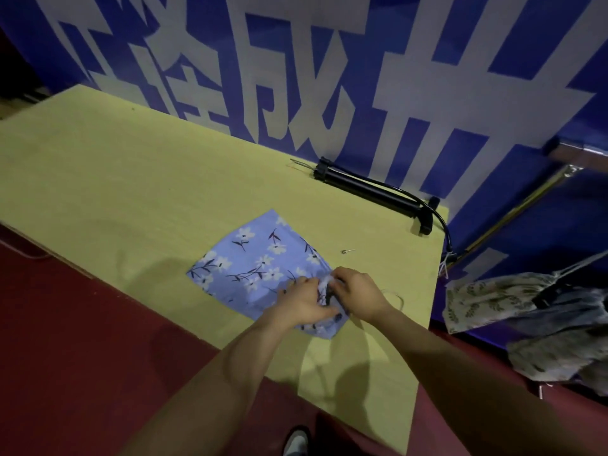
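Observation:
A light blue cloth with white flowers [253, 261] lies flat on the yellow-green table [131, 179], toward its right end. My left hand [302, 302] and my right hand [357, 292] meet over the cloth's near right corner. Both pinch the bunched fabric there, fingers curled into the folds. The corner itself is mostly hidden under my hands. A thin pale string loop [396, 296] shows just right of my right wrist.
A black hand pump [371, 190] with a hose lies along the table's far right edge. A small metal needle [348, 251] rests beside the cloth. Patterned fabric bags [513, 304] are heaped to the right, off the table. A blue banner wall stands behind; red floor lies below.

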The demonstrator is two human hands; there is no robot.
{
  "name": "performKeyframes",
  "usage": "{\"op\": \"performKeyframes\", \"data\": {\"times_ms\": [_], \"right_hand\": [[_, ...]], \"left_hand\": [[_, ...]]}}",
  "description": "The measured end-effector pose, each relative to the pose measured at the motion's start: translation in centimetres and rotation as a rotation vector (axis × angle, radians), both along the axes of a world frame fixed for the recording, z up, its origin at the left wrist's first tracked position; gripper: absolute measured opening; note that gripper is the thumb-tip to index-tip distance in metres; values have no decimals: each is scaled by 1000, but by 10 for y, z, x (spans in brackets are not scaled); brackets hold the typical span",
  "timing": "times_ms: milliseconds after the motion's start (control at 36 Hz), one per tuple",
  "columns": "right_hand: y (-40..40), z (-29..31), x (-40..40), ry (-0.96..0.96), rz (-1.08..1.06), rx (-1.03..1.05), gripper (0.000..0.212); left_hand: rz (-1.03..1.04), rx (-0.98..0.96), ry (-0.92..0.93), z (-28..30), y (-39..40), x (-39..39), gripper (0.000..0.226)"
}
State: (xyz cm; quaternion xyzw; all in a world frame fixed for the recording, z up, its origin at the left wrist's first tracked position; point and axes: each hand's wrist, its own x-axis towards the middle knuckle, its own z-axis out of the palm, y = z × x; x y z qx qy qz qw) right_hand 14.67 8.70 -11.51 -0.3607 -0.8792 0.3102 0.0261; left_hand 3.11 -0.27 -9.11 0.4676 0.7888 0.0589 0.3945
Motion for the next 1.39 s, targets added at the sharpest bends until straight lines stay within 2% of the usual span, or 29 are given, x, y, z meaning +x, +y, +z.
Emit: {"op": "performKeyframes", "data": {"times_ms": [139,194,278,333,444,611,694,750,833,1000,1111,1250,1389], "right_hand": [[-2,20,-19,80,-84,-30,22],[0,29,-25,96,-96,12,19],[8,38,-30,62,-92,115,19],[15,40,-33,19,-106,179,23],[26,46,-39,26,-243,161,25],[27,47,-48,226,-258,58,19],[26,50,-49,265,-223,32,19],[25,51,-47,239,-202,49,20],[29,51,-43,204,-165,73,21],[49,47,-43,268,-115,-7,20],[61,42,-43,347,-165,-56,23],[85,19,-29,165,-330,3,29],[97,-7,-20,-101,-242,48,35]], "left_hand": [[102,154,324,21,8,-11,31],[67,231,367,35,10,-20,32],[-63,357,316,56,7,-33,32],[-193,341,375,65,6,-40,36],[-292,244,474,72,7,-55,43],[-376,238,549,70,13,-66,58],[-297,269,520,68,21,-62,40],[-216,305,578,68,28,-57,31],[-214,283,706,67,37,-52,38],[-442,302,638,59,44,-53,67],[-415,217,645,56,56,-57,54],[-304,137,575,49,69,-51,48],[-182,100,636,41,85,-44,37]]}}
